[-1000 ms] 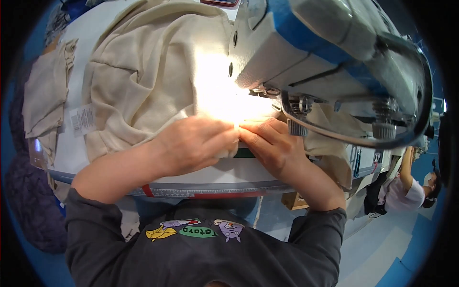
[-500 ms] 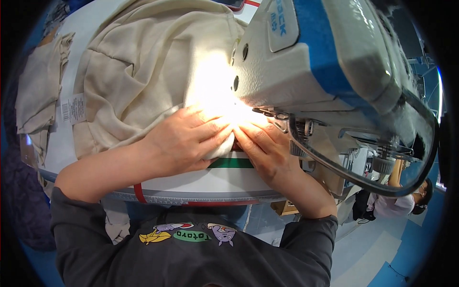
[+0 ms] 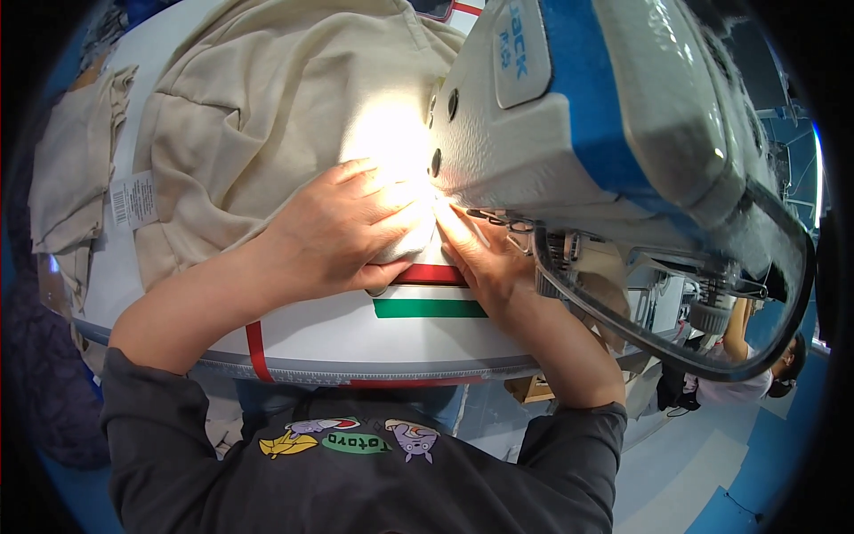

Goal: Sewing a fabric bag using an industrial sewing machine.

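Note:
A beige cloth garment (image 3: 294,107) lies in loose folds under the head of a white and blue sewing machine (image 3: 525,142). My left hand (image 3: 342,231) is closed on the garment's near edge, thumb beside the edge and fingers over the cloth. Close by, my right hand (image 3: 494,267) reaches in beneath the machine head. Its visible fingers are stretched forward, pointing to the lit sewing spot and touching the cloth there. Bright lamp glare washes out the fingertips of both hands and hides the needle area.
Folded beige pieces (image 3: 76,169) lie at the table's left edge, near a white label (image 3: 133,200) on the garment. Red and green tape (image 3: 427,308) and a measuring strip (image 3: 311,370) mark the white table (image 3: 311,334). A clear guard (image 3: 676,351) juts out right. Another person (image 3: 738,387) is beyond.
Both hands have shifted slightly away from me with the cloth. The garment's near edge has moved inward, uncovering more of the red and green tape.

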The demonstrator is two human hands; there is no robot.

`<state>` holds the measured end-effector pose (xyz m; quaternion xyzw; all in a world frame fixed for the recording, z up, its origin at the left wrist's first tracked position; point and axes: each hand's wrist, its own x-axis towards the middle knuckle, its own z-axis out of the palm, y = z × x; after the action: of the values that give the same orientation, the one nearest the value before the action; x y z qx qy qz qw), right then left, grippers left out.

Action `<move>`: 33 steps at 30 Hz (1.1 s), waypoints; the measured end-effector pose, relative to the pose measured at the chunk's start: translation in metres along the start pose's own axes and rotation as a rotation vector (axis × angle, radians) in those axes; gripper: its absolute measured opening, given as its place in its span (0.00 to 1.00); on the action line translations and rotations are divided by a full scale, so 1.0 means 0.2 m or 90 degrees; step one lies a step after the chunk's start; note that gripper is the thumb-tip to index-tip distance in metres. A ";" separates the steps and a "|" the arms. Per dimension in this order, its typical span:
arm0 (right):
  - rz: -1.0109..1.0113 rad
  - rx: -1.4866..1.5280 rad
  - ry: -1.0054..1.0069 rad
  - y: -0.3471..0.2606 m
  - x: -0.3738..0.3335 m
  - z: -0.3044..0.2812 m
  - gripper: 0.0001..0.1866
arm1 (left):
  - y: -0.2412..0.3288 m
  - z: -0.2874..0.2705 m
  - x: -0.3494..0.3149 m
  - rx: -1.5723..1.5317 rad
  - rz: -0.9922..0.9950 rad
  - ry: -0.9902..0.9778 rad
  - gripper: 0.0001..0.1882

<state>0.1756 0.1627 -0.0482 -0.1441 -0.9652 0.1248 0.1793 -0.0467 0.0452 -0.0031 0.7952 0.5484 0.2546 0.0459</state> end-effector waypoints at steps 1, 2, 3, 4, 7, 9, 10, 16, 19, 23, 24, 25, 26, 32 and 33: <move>0.019 0.021 0.000 0.01 0.01 0.01 0.18 | 0.00 0.00 0.01 -0.013 -0.013 -0.010 0.27; 0.018 0.024 0.002 0.02 0.01 0.01 0.18 | 0.00 -0.01 0.01 -0.010 -0.015 -0.012 0.27; 0.137 0.299 0.021 0.02 0.02 0.00 0.17 | -0.01 -0.01 0.01 -0.001 -0.020 -0.016 0.26; 0.256 0.570 0.039 0.01 0.04 0.00 0.17 | -0.01 -0.01 0.01 0.007 -0.024 -0.017 0.24; 0.252 0.533 0.037 0.17 -0.06 -0.11 0.17 | -0.01 -0.02 0.01 0.053 -0.037 -0.021 0.21; 0.260 0.487 0.043 0.35 -0.04 -0.13 0.17 | 0.00 0.01 0.05 0.052 -0.017 -0.010 0.20; 0.253 0.476 0.038 0.42 -0.01 -0.11 0.17 | -0.01 0.00 0.03 0.063 -0.019 -0.002 0.19; 0.249 0.359 0.030 0.47 -0.08 -0.11 0.17 | -0.01 0.01 0.04 0.045 -0.022 -0.009 0.20; 0.238 0.308 0.020 0.43 -0.13 -0.07 0.17 | -0.03 0.01 0.01 0.034 -0.030 -0.019 0.21; 0.231 0.232 0.018 0.51 -0.09 -0.03 0.17 | 0.00 0.00 0.00 0.037 -0.027 -0.015 0.23; 0.230 0.213 0.019 0.53 -0.10 -0.03 0.17 | 0.00 0.00 0.00 0.038 -0.022 -0.014 0.23; 0.229 0.195 0.017 0.50 -0.15 -0.04 0.17 | 0.01 0.00 -0.01 0.038 -0.019 -0.014 0.24; 0.228 0.176 0.016 0.56 -0.12 -0.03 0.17 | 0.00 0.00 0.00 0.038 -0.019 -0.014 0.24; 0.215 0.068 0.012 0.57 -0.18 0.02 0.17 | -0.01 -0.01 0.00 0.053 -0.020 -0.021 0.24; 0.213 0.049 0.010 0.55 -0.21 0.02 0.17 | -0.01 0.00 0.00 0.051 -0.018 -0.014 0.24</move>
<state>0.2371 0.2496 -0.0976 -0.2967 -0.9208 0.1884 0.1692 -0.0492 0.0454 -0.0040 0.7915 0.5686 0.2229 0.0232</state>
